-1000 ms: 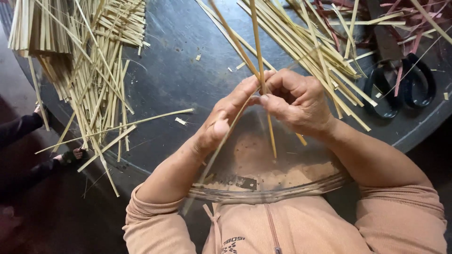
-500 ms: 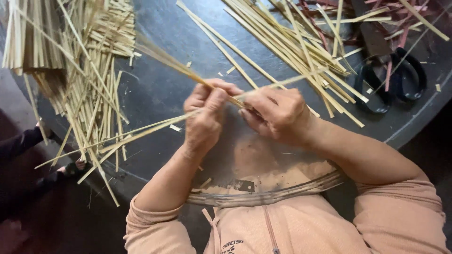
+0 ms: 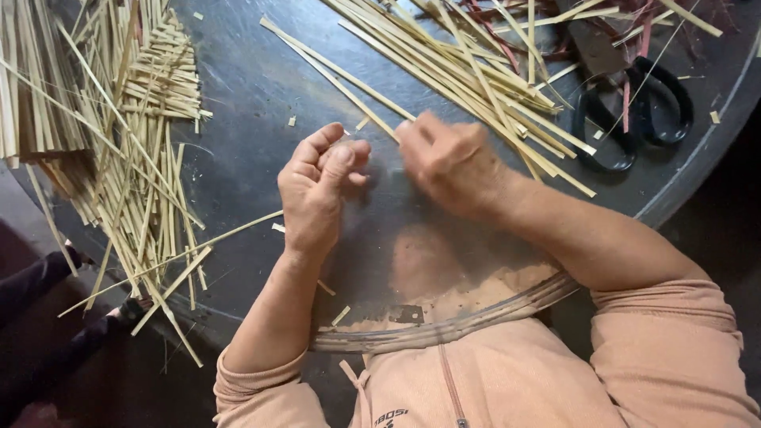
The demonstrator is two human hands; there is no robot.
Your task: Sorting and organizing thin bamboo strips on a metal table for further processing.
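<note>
Now without the long strip: left hand (image 3: 321, 194) loosely curled, grip holding nothing visible; right hand (image 3: 452, 158) reaching strips (image 3: 476, 79) mid-worktop (image 3: 238, 79), grip unclear. Scissors (image 3: 634, 115) near right edge.

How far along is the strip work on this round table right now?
Done, it seems: a heap of short cut strips lies at the left of the dark round table. In hand: the right hand touches the near end of a long strip; the left hand looks empty. Left: a pile of long strips beside black scissors.
</note>
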